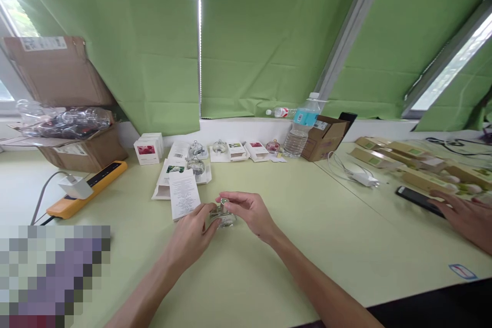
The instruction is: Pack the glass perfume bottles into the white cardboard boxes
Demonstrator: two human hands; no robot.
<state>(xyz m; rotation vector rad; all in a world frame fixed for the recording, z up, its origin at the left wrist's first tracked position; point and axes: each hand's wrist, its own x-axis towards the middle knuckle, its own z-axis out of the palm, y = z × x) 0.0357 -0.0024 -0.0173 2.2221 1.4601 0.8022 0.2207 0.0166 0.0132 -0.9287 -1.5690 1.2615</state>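
Observation:
Low over the table, my left hand (194, 233) closes its fingers around the left side of a small clear glass globe (228, 221). My right hand (251, 212) pinches a small shiny round piece (225, 201) at the top of the globe; whether that piece is attached cannot be told. A printed white leaflet (185, 196) lies just left of the globe, partly over an opened white box (162, 189). Behind it, similar glass globes (196, 165) rest on opened packaging.
White boxes (148, 148), a large water bottle (296, 136) and a small carton (323, 138) line the back. An orange power strip (88, 189) lies left, near a cardboard box (77, 146). At right, another person's hand (461, 215) touches a black phone-like object (418, 201).

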